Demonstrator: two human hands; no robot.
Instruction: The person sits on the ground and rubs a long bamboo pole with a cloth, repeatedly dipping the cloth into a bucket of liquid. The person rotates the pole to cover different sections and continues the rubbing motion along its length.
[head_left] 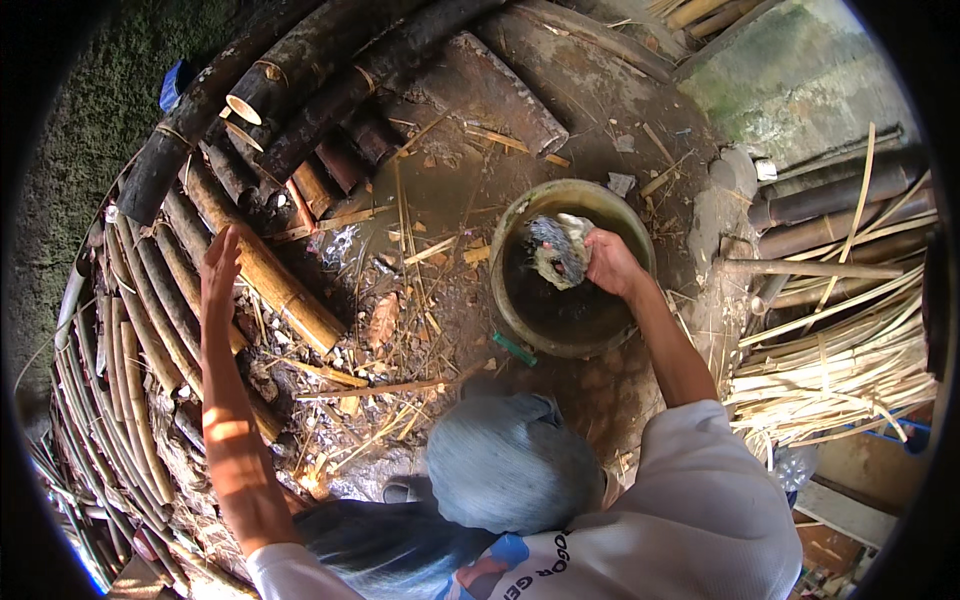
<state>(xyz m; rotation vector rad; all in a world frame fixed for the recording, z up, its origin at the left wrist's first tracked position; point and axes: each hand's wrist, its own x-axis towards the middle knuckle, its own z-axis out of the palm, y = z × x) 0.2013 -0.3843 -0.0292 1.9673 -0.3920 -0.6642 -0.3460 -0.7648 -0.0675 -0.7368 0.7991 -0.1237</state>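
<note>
In the head view, find the bunched cloth (558,254) inside the rim of the basin (498,270), a little nearer the far edge. Note the right hand (611,263) clamped on the cloth's right side, the left hand (222,265) unclosed and apparently empty near a bamboo pole (285,291); cannot tell whether touching. Probably best to handle the cloth low, well within the rim, gathering loose folds into the palm, clear of the littered ground (420,312) beyond the basin's left edge.

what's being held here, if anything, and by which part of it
A crumpled grey-and-white wad, gripped by its right edge in the right hand; the left hand appears empty.
</note>
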